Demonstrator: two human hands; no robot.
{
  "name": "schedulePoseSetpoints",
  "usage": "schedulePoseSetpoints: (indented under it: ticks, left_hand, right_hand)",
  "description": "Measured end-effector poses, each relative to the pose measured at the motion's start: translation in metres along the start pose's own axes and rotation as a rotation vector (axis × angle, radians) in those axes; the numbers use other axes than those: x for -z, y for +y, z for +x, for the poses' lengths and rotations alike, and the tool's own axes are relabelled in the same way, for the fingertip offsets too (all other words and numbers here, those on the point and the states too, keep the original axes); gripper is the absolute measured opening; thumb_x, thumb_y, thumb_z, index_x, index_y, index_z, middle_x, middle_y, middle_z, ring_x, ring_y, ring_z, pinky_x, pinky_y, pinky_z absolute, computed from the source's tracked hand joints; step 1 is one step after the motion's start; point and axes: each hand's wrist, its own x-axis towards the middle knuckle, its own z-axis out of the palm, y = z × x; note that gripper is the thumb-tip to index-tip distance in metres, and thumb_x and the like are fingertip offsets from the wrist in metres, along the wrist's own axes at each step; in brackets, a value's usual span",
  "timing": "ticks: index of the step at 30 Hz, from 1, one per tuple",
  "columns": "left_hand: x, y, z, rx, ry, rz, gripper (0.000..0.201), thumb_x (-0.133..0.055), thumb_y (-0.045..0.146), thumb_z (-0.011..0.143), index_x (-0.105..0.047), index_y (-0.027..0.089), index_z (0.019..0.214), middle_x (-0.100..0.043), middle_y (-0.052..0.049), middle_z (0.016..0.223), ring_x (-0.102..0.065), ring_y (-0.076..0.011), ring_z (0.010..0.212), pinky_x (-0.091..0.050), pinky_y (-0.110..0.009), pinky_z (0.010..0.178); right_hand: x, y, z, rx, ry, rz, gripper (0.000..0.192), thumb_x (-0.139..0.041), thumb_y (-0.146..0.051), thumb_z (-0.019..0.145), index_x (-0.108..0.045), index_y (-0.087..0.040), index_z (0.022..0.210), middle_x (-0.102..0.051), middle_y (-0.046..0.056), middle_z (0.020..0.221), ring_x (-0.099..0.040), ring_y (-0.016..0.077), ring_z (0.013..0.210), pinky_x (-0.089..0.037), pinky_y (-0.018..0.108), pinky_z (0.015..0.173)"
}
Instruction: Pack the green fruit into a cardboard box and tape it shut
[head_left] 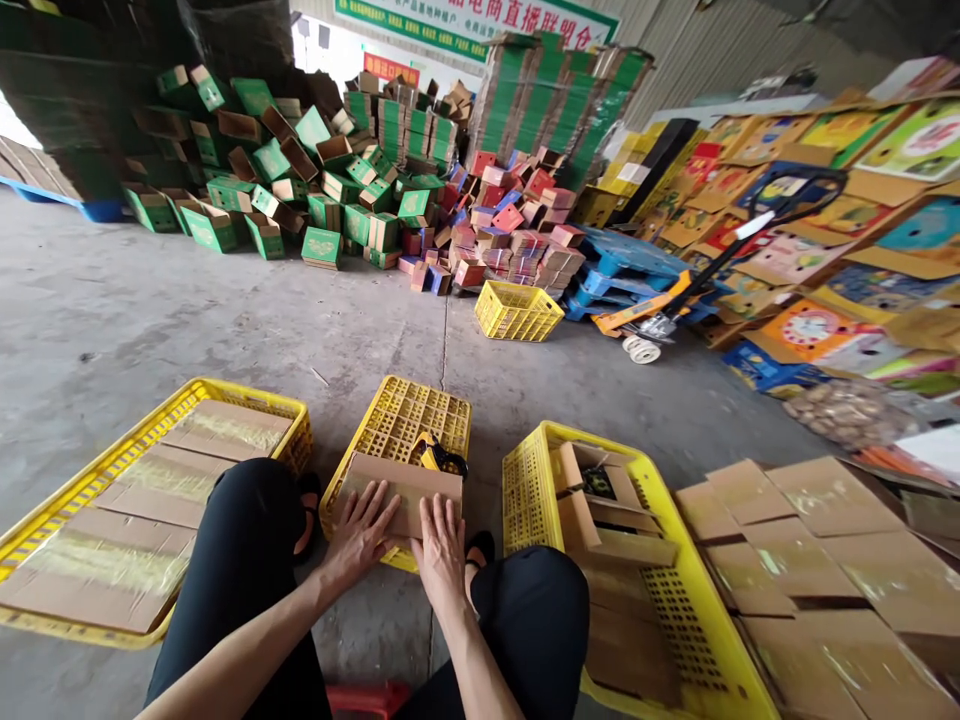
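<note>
Head view: left hand and right hand lay flat, fingers spread, pressing a folded cardboard box on the upturned yellow crate between the knees. Tape dispenser sat just behind it. Judged light, stiff along creases, crushable mid-panel; best gripped at the side edges.

Left hand flat, fingers spread; right hand flat beside it, palms down, forearms converging
</note>
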Motion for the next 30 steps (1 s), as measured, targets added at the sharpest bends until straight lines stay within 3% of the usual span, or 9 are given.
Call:
schedulePoseSetpoints:
  ticks: [6, 12, 19, 24, 30]
  left_hand:
    - [0.002, 0.009, -0.005, -0.015, 0.002, 0.024, 0.063, -0.055, 0.037, 0.102, -0.043, 0.025, 0.162, -0.034, -0.014, 0.172, -0.034, -0.0366, 0.155, -0.027, -0.055, 0.125]
    - [0.004, 0.017, -0.013, -0.058, -0.049, -0.048, 0.063, -0.056, 0.033, 0.1, -0.043, 0.023, 0.161, -0.04, -0.016, 0.168, -0.042, -0.0344, 0.149, -0.032, -0.051, 0.121]
    - [0.005, 0.006, -0.006, -0.031, -0.033, -0.069, 0.061, -0.055, 0.042, 0.102, -0.046, 0.023, 0.16, -0.054, -0.014, 0.156, -0.051, -0.0341, 0.137, -0.04, -0.048, 0.112]
    - [0.01, -0.01, -0.006, 0.04, 0.035, -0.022, 0.072, -0.061, 0.058, 0.098, -0.05, 0.02, 0.157, -0.053, -0.019, 0.155, -0.047, -0.0391, 0.138, -0.041, -0.052, 0.112]
    - [0.003, -0.014, -0.01, -0.006, 0.053, -0.032, 0.082, -0.062, 0.056, 0.096, -0.039, 0.019, 0.165, -0.048, -0.02, 0.16, -0.043, -0.0413, 0.142, -0.037, -0.055, 0.115]
  right_hand:
    - [-0.002, -0.001, -0.008, 0.028, 0.121, -0.006, 0.062, -0.056, -0.028, 0.102, -0.044, -0.022, 0.163, -0.041, 0.012, 0.168, -0.035, 0.0389, 0.156, -0.038, 0.058, 0.121]
    - [0.001, -0.008, -0.021, 0.116, 0.198, 0.058, 0.061, -0.051, -0.024, 0.102, -0.045, -0.02, 0.162, -0.05, 0.013, 0.162, -0.047, 0.0317, 0.148, -0.039, 0.051, 0.123]
    - [0.014, -0.01, -0.012, 0.074, 0.198, 0.067, 0.057, -0.053, -0.033, 0.103, -0.049, -0.017, 0.158, -0.058, 0.017, 0.15, -0.057, 0.0339, 0.135, -0.048, 0.05, 0.114]
    - [0.025, 0.0, -0.009, 0.005, 0.265, 0.079, 0.047, -0.043, -0.043, 0.109, -0.061, -0.018, 0.145, -0.065, 0.018, 0.135, -0.064, 0.0318, 0.121, -0.055, 0.047, 0.103]
    - [0.022, -0.002, -0.008, 0.004, 0.29, 0.069, 0.048, -0.044, -0.043, 0.109, -0.063, -0.013, 0.142, -0.065, 0.02, 0.133, -0.062, 0.033, 0.122, -0.055, 0.047, 0.104]
